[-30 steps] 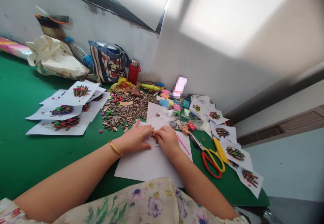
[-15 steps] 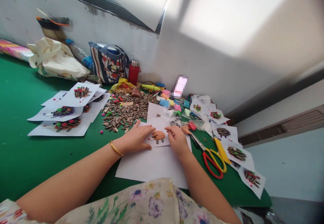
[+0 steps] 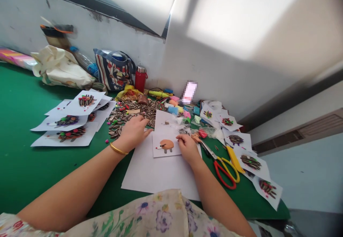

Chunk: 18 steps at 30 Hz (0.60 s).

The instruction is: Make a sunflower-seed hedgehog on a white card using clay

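A small white paper card (image 3: 157, 152) with an orange clay hedgehog body (image 3: 167, 144) on grey legs lies on larger white sheets (image 3: 160, 174). One dark seed rests on the orange clay, near the hedgehog's face. My right hand (image 3: 188, 148) is closed at the card's right edge, with fingers curled and the thumb side against the paper. My left hand (image 3: 134, 131) is at the near side of a pile of striped sunflower seeds (image 3: 150, 110). Its thumb stands apart from the fingers, and the fingertips reach the seeds. Nothing shows in its grasp.
Red-and-yellow-handled scissors (image 3: 225, 171) lie right of the sheets, beside a yellow strip (image 3: 235, 159). Finished hedgehog cards (image 3: 250, 162) line the right edge; more cards (image 3: 77, 122) lie left. Behind are clay packets (image 3: 174, 110), a red bottle (image 3: 140, 79), a striped bag (image 3: 115, 69) and a phone (image 3: 189, 92).
My left hand has left the card and moved left and away from me to the seed pile. My right hand stays at the card's edge.
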Tool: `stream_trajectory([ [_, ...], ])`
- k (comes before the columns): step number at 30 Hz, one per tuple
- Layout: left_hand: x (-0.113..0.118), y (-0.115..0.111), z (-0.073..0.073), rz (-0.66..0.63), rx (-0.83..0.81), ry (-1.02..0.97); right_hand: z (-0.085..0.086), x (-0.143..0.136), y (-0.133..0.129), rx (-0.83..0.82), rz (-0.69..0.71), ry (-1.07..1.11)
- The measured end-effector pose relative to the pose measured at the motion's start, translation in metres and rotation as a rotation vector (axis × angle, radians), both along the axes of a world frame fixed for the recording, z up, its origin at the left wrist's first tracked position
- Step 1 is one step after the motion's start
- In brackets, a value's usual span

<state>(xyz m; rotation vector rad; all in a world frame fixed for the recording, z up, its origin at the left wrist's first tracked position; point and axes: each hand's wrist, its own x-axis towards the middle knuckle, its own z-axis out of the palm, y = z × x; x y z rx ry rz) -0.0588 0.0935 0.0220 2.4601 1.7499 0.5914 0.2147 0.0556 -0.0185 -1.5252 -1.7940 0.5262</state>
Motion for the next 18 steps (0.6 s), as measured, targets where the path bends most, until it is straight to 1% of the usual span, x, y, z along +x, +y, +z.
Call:
stream_trajectory([
  [1,-0.004,0.006,0.002,0.081,0.013,0.054,0.000,0.000,0.000,0.002,-0.001,0.000],
  [2,-0.008,0.013,0.003,0.132,0.025,0.096,0.000,0.000,0.000,0.002,-0.001,0.000],
  [3,-0.011,0.019,0.004,0.144,0.014,0.132,-0.001,0.000,0.000,-0.001,-0.002,-0.001],
  [6,-0.014,0.034,0.001,0.116,-0.021,0.180,-0.002,-0.001,0.001,-0.020,-0.006,-0.006],
  [8,-0.011,0.043,0.000,0.121,-0.055,0.215,-0.002,-0.001,0.002,-0.026,-0.004,-0.015],
  [13,-0.009,0.056,0.001,0.069,-0.119,0.306,-0.002,0.000,0.002,-0.026,0.001,-0.026],
  [16,-0.014,0.062,0.004,0.047,-0.116,0.284,-0.001,0.000,0.002,-0.027,-0.002,-0.026],
  [18,-0.019,0.066,0.007,0.066,-0.107,0.206,-0.001,-0.001,0.002,-0.026,-0.004,-0.018],
])
